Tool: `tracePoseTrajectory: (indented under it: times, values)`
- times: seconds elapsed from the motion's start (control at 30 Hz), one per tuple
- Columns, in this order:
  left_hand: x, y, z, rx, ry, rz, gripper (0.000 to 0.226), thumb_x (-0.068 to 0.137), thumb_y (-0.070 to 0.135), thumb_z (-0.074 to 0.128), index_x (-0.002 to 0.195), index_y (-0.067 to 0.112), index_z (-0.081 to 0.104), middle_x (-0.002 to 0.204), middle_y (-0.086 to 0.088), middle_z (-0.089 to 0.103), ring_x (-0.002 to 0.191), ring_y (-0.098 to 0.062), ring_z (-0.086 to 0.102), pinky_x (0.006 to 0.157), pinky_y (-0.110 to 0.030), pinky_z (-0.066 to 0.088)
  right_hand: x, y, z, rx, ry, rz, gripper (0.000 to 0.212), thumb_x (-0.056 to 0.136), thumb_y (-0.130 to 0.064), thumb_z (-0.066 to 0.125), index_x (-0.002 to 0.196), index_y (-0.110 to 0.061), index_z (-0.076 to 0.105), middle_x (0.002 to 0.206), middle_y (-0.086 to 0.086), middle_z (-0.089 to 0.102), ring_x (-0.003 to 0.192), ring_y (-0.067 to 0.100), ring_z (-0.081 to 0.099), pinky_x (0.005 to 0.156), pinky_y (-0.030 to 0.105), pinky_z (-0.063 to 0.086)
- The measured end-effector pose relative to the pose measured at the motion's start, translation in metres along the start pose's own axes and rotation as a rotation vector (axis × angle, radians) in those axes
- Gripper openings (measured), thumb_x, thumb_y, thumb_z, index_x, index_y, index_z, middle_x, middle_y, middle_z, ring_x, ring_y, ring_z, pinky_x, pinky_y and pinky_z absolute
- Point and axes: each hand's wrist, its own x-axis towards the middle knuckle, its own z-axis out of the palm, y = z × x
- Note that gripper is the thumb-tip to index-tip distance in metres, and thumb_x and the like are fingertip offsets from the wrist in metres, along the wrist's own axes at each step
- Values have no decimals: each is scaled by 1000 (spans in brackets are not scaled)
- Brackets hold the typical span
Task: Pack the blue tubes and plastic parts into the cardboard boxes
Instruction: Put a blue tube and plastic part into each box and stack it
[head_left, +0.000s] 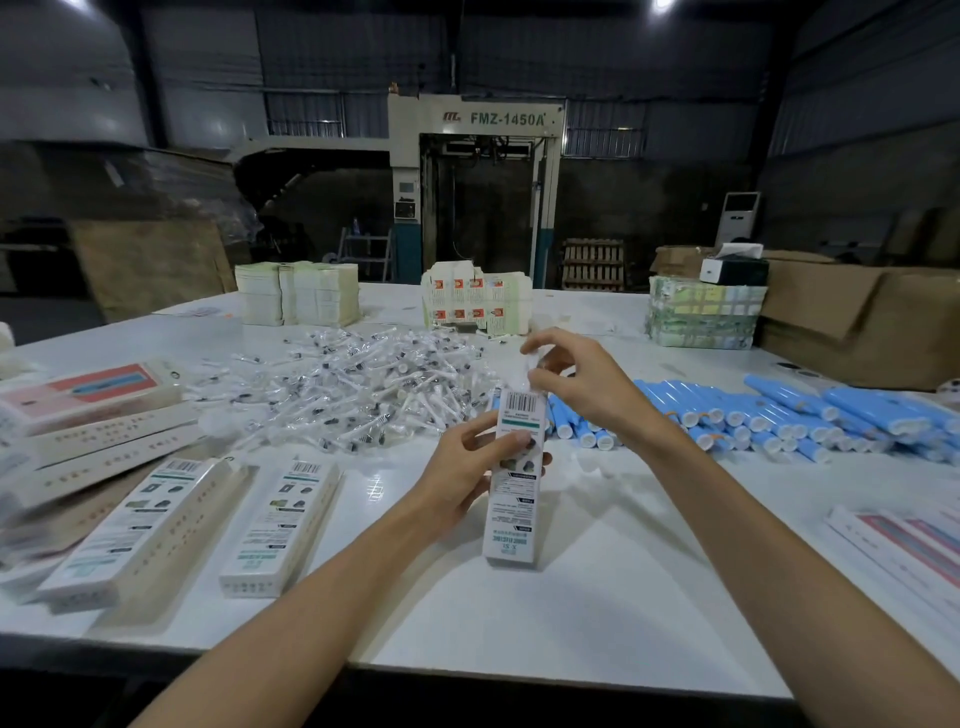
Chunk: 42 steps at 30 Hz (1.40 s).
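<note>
A tall white printed carton (511, 512) stands upright on the white table (571, 613), and my left hand (467, 475) grips its middle. Above the carton's open top, my right hand (576, 376) pinches a clear-bagged plastic part (525, 370). Behind the carton lies a big heap of bagged plastic parts (358, 387). Many blue tubes (769, 418) with white caps lie in a row to the right. Two closed cartons (280, 525) lie flat at the left front.
Flat box sleeves (88, 415) are piled at the left edge, more (904, 545) at the right edge. Stacks of folded cartons (296, 293) stand at the back, and brown shipping boxes (852, 317) at the back right. A large machine (475, 171) stands beyond the table.
</note>
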Motion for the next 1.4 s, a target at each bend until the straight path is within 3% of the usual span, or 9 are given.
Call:
tracePoseTrajectory:
  times: [0.13,0.37,0.6,0.67,0.8,0.97,1.17,1.3,1.4]
  values:
    - [0,0,0,7,0,7,44,85,30,89,126,20,78,123,-23,76,111,-44,76,105,-64,56,-3,5,4,-35,13,-12,23,99,-15,63,118,-26,68,94,0,71,89,12,66,79,33,54]
    - [1,-1,0,5,-11,14,42,87,29,87,127,22,77,124,-22,76,111,-44,76,103,-61,58,-6,5,6,-113,89,-93,12,101,-18,63,108,-21,72,84,-2,70,82,8,65,64,12,44]
    - [2,-2,-2,16,-15,13,40,91,25,85,130,19,76,125,-23,76,112,-44,75,103,-60,58,-3,-4,10,-157,24,-108,14,103,-22,61,101,-16,74,87,-2,71,80,3,62,64,19,45]
    - [2,-2,-3,21,-18,17,40,91,25,85,130,19,76,125,-22,76,112,-44,75,103,-59,58,-2,-6,13,-218,-1,-116,15,104,-22,60,103,-17,74,90,-1,72,88,9,62,72,30,49]
    - [2,-3,-4,32,-26,20,41,91,26,85,131,20,75,126,-22,76,113,-44,75,103,-59,59,0,-9,7,-129,-39,-18,16,100,-24,65,111,-20,54,76,-3,73,80,1,66,65,29,52]
    - [3,-4,-3,42,-14,34,37,93,25,83,129,20,76,123,-23,76,111,-44,76,102,-60,59,-3,2,8,-204,-48,-95,18,101,-29,66,90,-17,73,90,-5,69,91,12,62,77,27,44]
    - [5,-3,-6,55,81,20,35,92,22,84,126,26,78,122,-15,79,109,-36,77,102,-61,56,-35,36,32,206,316,-21,16,105,-26,61,120,-29,65,115,-6,60,104,3,60,81,11,44]
    - [6,-3,-6,50,100,30,43,88,28,85,129,26,76,122,-17,78,116,-43,73,102,-62,56,-44,43,53,450,195,70,30,102,-29,67,131,-30,57,116,-4,72,111,10,68,95,34,55]
    - [5,-3,-5,77,85,76,44,91,28,86,132,30,73,119,-16,80,110,-37,77,88,-51,65,-44,40,58,506,181,31,32,102,-23,68,132,-27,59,113,0,77,111,17,71,97,38,56]
